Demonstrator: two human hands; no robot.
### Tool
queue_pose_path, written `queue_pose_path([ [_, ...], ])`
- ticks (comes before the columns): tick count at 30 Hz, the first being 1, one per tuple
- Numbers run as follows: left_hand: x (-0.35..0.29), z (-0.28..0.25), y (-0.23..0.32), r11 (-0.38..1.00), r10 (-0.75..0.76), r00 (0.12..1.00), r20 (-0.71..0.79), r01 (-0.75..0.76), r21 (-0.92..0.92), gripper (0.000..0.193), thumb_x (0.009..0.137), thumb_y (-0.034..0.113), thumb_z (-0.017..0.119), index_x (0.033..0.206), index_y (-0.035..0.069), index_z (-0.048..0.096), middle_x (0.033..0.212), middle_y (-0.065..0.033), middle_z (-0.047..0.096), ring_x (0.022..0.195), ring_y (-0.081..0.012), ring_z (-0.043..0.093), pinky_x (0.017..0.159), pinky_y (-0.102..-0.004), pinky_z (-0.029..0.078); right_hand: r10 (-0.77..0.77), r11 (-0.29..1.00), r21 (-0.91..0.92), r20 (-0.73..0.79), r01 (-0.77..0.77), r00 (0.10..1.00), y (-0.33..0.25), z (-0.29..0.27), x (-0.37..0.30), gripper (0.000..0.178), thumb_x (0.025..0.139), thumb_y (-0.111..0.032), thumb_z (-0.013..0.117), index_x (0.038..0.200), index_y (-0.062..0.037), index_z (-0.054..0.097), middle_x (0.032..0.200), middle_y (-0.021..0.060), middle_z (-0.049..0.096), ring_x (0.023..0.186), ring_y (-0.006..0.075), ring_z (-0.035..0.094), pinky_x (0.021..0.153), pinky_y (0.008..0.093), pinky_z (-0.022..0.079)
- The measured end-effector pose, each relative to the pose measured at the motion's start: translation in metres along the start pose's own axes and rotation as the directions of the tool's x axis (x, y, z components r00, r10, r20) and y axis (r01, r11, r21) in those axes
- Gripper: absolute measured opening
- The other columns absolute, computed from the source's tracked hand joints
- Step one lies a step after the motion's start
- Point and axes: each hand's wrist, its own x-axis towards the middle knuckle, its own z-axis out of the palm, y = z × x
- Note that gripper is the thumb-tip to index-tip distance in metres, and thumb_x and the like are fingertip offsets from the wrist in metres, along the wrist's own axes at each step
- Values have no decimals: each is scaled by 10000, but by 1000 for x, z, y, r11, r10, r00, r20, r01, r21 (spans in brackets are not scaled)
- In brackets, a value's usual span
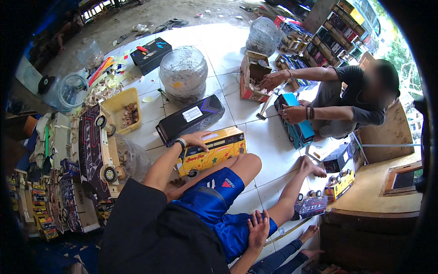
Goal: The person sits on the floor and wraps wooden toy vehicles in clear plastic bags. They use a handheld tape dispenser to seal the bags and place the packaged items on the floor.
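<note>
The left hand [197, 138] rests palm-down on the near end of the roof of a yellow toy bus [214, 153], its fingers [206, 135] spread flat and loose over the top rather than closed around anything. The bus stands on the white tiled floor [267, 137] just ahead of the person's raised knee. Its long axis runs from lower left to upper right, so the body stretches away from the fingers toward the right. Just beyond the hand, almost parallel to the bus, lies a long black box [191, 118].

The right hand [258, 228] is well apart from the bus, lying open on the blue shorts [214, 201] at the thigh, holding nothing. The left hand is thus the only one on the bus.

Across the floor, another person's hands work at a blue toy truck [296, 119].
</note>
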Motion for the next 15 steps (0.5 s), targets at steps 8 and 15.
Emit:
queue_pose_path([
  [8, -6, -11, -40, 974, -226, 972, -65, 224, -45, 1044, 758, 301, 916, 1634, 119, 378, 1449, -169, 599, 1218, -220, 612, 1009, -337, 502, 24, 999, -45, -15, -25, 1000, -1, 7, 9, 490, 1090, -310, 534, 1506, -74, 426, 1394, 189, 577, 1251, 312, 601, 982, 486, 562],
  [15, -20, 8, -51, 986, -20, 920, -392, 82, 143, 541, 863, 262, 780, 1353, 58, 675, 1173, -172, 754, 1033, -271, 726, 939, -370, 553, 34, 999, -33, -28, -35, 999, -1, 9, 9, 472, 1090, -309, 533, 1491, -78, 437, 1365, 177, 595, 1240, 307, 609, 978, 486, 564],
])
